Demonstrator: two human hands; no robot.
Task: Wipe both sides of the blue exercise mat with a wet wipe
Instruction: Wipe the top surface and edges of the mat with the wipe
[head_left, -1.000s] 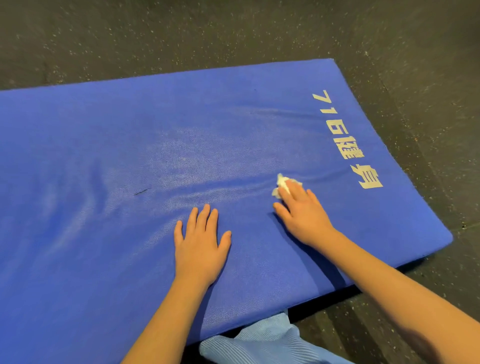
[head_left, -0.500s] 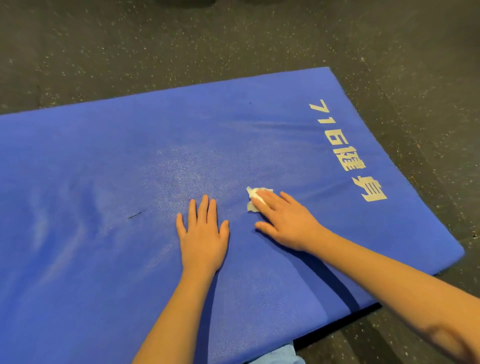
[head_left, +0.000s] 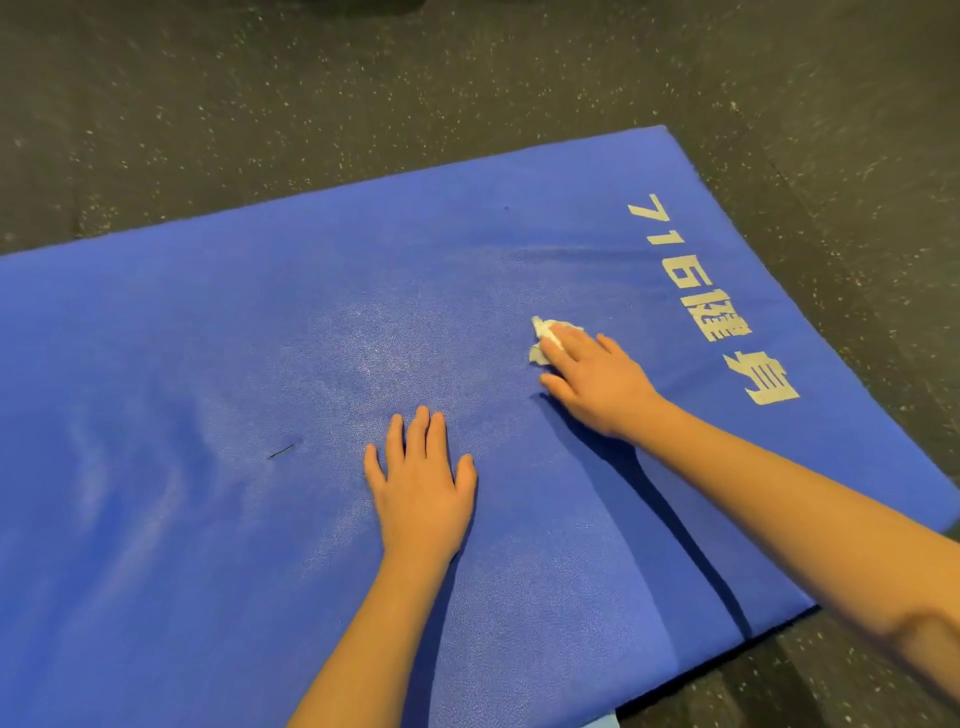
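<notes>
The blue exercise mat (head_left: 260, 322) lies flat on the floor and fills most of the view, with pale printed characters (head_left: 711, 301) along its right end. My right hand (head_left: 597, 379) presses a crumpled white wet wipe (head_left: 545, 338) onto the mat, just left of the print; most of the wipe is hidden under my fingers. My left hand (head_left: 421, 483) rests palm down on the mat nearer to me, fingers spread, holding nothing. A damp sheen shows on the mat left of the wipe.
Dark speckled rubber floor (head_left: 467, 93) surrounds the mat on the far and right sides. A short dark mark (head_left: 283, 449) lies on the mat left of my left hand. A bit of light blue fabric (head_left: 605, 722) shows at the near edge.
My right hand slid the wipe left toward my left hand, then back right and farther from me. My left hand stayed planted. The view tilted, showing more floor beyond the mat.
</notes>
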